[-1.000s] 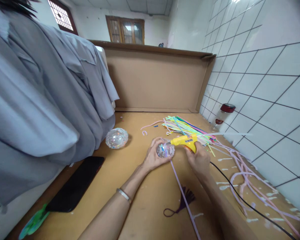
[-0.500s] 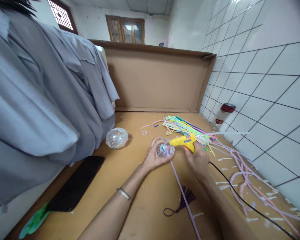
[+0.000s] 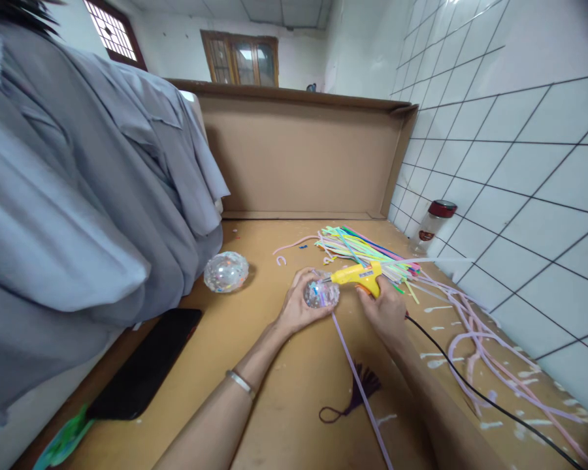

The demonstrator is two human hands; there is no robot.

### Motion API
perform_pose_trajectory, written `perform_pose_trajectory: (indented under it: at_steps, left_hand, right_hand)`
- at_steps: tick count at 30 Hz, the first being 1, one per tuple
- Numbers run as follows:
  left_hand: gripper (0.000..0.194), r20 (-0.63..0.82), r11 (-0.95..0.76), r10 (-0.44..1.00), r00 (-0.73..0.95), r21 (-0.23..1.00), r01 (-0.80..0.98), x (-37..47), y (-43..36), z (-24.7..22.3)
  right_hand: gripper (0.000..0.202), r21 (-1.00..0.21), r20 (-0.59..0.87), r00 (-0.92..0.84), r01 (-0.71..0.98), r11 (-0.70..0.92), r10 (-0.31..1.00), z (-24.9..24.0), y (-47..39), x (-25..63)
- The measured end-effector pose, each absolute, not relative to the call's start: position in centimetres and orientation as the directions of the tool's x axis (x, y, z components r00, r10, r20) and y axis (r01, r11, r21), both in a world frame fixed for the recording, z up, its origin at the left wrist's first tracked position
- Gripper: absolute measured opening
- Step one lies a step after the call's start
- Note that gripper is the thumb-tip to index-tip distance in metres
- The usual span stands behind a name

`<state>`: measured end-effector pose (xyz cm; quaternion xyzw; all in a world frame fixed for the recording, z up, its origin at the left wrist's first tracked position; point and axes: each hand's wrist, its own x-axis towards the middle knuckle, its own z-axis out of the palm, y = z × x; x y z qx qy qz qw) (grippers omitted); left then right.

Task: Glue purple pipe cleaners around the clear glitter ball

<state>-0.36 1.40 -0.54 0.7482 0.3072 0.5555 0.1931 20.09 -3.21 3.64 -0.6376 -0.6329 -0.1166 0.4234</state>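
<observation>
Fingers of my left hand point(image 3: 296, 307) wrap round a clear faceted ball point(image 3: 322, 295) with shiny bits inside. A lilac strip point(image 3: 353, 372) runs from the ball down toward the near edge. My right hand point(image 3: 386, 312) grips the handle of a yellow glue gun point(image 3: 360, 277), whose nozzle is at the upper right of the ball; whether it touches cannot be made out. A white glue stick sticks out behind the gun. Below the hands lies a dark purple tassel point(image 3: 364, 386) with a loop.
A second clear ball point(image 3: 226, 271) and a black phone point(image 3: 144, 364) lie to the left, beside hanging grey cloth point(image 3: 98, 183). Colourful strips point(image 3: 362, 247) and a red-lidded jar point(image 3: 431, 225) are at the back right. A black cord point(image 3: 465, 382) crosses the right side.
The whole view has shifted slightly, with things appearing a little further left. Both hands keep the same grips, and the nozzle stays at the ball.
</observation>
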Motion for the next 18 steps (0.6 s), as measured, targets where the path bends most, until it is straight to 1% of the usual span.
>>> perform_pose_trajectory:
  at_steps: [3,10,14,18]
  left_hand:
    - [0.062,0.722,-0.745,0.665,0.19,0.627,0.226,-0.4,1.4,-0.5]
    - [0.062,0.715,-0.738,0.673,0.191,0.633,0.232,-0.4,1.5,-0.4]
    - [0.062,0.707,-0.73,0.682,0.188,0.645,0.226,-0.4,1.3,-0.4]
    - [0.059,0.68,-0.7,0.711,0.179,0.658,0.278,-0.5,1.2,-0.3]
  right_hand:
    - [0.033,-0.429,0.654,0.207,0.894,0.131,0.727,3.6,-3.0,20.2]
    - [0.033,-0.438,0.637,0.188,0.886,0.151,0.747,3.3,-2.9,19.9]
    - [0.032,-0.47,0.599,0.269,0.881,0.059,0.754,3.4,-2.5,20.7]
    - [0.03,-0.412,0.599,0.309,0.91,-0.047,0.739,3.5,-2.2,22.0]
